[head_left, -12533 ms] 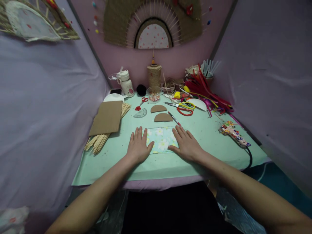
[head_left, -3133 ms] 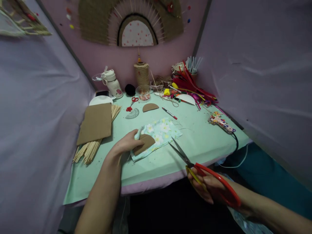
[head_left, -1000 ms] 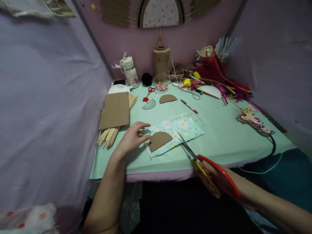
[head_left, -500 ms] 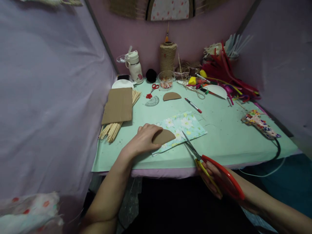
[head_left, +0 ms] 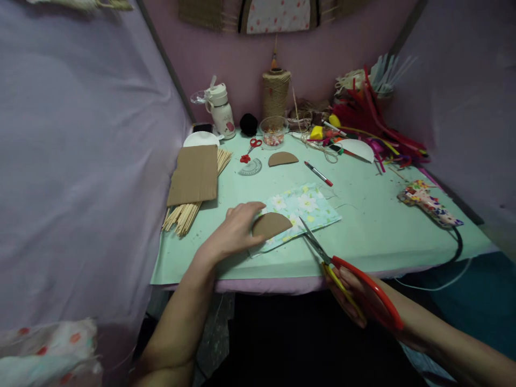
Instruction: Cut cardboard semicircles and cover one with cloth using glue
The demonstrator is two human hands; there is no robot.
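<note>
A brown cardboard half-circle (head_left: 274,226) lies flat on a light-blue floral cloth (head_left: 322,212). My left hand (head_left: 236,231) is at the cardboard's left end, thumb and fingers spread around it. Its thumb rests near the lower edge, and the fingertips are lifted beside the upper edge. In my right hand (head_left: 349,295) is a large pair of scissors (head_left: 322,252) with red and yellow handles. The blades are parted at the cloth's front edge, right of the cardboard; one lies over the cloth. Some right fingers are hidden by the handles.
Left are a cardboard sheet (head_left: 195,174) and wooden sticks (head_left: 183,217). Behind the cloth lie a marker (head_left: 318,173), another half-circle (head_left: 282,158), a protractor (head_left: 250,166) and small scissors (head_left: 253,144). A patterned glue gun (head_left: 429,203) lies right; a bottle (head_left: 221,110) and twine spool (head_left: 276,94) stand behind.
My left fingers have lifted and spread away from the cardboard half-circle, which has slid slightly right over the cloth. My right hand and the scissors look nearly still.
</note>
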